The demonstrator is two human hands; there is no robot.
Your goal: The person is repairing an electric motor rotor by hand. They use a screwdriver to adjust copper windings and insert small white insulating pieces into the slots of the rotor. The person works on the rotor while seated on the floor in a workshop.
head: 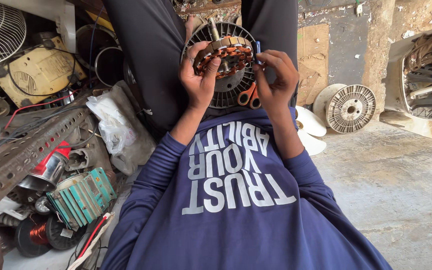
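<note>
Two hands work a fan motor stator [224, 55] on the lap: left hand [199, 75] gripping its copper windings, right hand [274, 80] pinching a small blue tool [258, 49].

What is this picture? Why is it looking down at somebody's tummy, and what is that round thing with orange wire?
The camera sits on a person's head and looks down, so you see their blue shirt and their own two hands. The round thing is a fan motor resting on their lap: a metal wheel with copper wire coils wound around its middle. The left hand steadies it, thumb on the coils. The right hand pinches a small blue tool at the coils' edge. Orange-handled pliers lie just below the motor. On the floor to the left lie spare parts: a green transformer and a spool of copper wire. To the right stands another round motor part.
</note>
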